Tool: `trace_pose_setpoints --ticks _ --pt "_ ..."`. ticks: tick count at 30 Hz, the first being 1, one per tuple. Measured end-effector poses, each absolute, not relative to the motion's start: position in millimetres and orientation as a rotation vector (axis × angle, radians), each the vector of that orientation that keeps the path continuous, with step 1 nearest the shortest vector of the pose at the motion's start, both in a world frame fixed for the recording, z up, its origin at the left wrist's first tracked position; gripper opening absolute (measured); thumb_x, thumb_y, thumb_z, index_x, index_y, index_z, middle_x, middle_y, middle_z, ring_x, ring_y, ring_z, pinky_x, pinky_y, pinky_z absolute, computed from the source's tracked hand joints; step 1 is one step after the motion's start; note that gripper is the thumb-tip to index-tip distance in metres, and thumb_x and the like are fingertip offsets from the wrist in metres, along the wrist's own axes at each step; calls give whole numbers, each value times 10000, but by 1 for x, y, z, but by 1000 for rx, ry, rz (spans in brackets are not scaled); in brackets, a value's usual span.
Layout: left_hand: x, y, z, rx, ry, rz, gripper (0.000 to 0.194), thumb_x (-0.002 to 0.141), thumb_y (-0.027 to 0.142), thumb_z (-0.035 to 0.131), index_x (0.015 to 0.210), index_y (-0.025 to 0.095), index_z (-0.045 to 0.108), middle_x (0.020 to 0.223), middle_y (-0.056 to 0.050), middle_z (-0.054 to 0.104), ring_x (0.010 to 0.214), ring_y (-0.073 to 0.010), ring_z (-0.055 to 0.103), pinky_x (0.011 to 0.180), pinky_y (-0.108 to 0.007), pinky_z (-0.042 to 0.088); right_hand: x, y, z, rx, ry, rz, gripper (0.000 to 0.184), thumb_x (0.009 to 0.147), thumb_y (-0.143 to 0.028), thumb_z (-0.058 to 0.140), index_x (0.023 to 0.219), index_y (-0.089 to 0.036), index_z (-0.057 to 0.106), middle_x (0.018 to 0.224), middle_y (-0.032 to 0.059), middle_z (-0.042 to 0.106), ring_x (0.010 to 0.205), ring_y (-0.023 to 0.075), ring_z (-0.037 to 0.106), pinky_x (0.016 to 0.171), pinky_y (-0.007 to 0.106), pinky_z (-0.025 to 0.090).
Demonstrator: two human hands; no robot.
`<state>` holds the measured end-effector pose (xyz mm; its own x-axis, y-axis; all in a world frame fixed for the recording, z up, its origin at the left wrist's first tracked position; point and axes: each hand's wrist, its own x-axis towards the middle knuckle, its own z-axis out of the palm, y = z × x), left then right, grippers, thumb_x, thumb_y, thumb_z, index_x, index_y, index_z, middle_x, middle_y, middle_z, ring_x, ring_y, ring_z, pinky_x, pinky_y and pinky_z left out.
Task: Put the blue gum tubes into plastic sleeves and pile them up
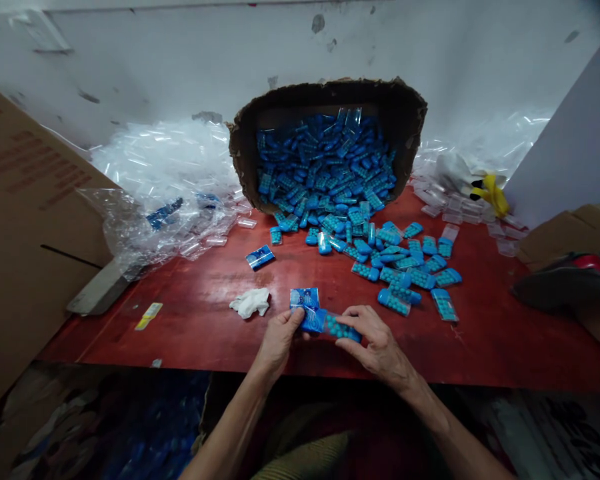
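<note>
My left hand [281, 337] pinches a blue printed sleeve [313, 320] near the front edge of the table. In my right hand [375, 340] is a small clear case of blue balls [341, 328], held between thumb and fingers. One end of the case meets the open side of the sleeve; how far it sits inside I cannot tell. Another blue printed sleeve [304, 298] lies just behind my left hand. Farther back is a separate blue sleeve [261, 257]. Loose filled cases [394, 301] lie scattered behind my right hand.
A torn cardboard box [237, 143] on its side spills filled cases onto the red table [190, 340]. Piles of clear plastic cases [165, 160] stand left and right. A crumpled white tissue [251, 303] lies left of my hands. Cardboard boxes [25, 220] flank the table.
</note>
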<state>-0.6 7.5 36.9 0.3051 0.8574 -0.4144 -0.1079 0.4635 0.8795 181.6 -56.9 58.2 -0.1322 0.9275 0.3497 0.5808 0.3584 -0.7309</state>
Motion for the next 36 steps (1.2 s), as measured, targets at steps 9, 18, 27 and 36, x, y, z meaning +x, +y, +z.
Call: trace_pose_setpoints --ticks 9,18,27,36 --pt "8 10 42 816 1054 696 276 622 379 651 642 116 568 514 2 583 462 -87 518 488 -196 410 174 -55 47 -1337 -1865 446 290 756 -252 558 1042 -203 553 924 79 538 864 196 500 738 348 458" --pt "24 0 39 375 912 813 237 611 293 684 752 147 560 652 9 610 564 -91 556 544 -206 448 145 -52 38 -1399 -1783 332 266 780 -182 501 1040 -185 557 996 112 523 933 224 478 793 395 451" --pt "10 3 42 374 756 646 239 697 257 611 899 134 578 847 -71 645 709 -160 605 607 -267 471 164 -40 42 -1098 -1334 1219 404 719 -201 579 1112 -252 503 1092 29 486 952 155 504 813 280 439" --pt "16 -5 40 394 520 540 239 709 176 588 942 128 574 816 -77 660 698 -147 610 665 -265 452 172 -35 36 -934 -1220 1673 715 636 -123 622 1259 -333 340 1206 -17 449 964 136 496 775 254 444"
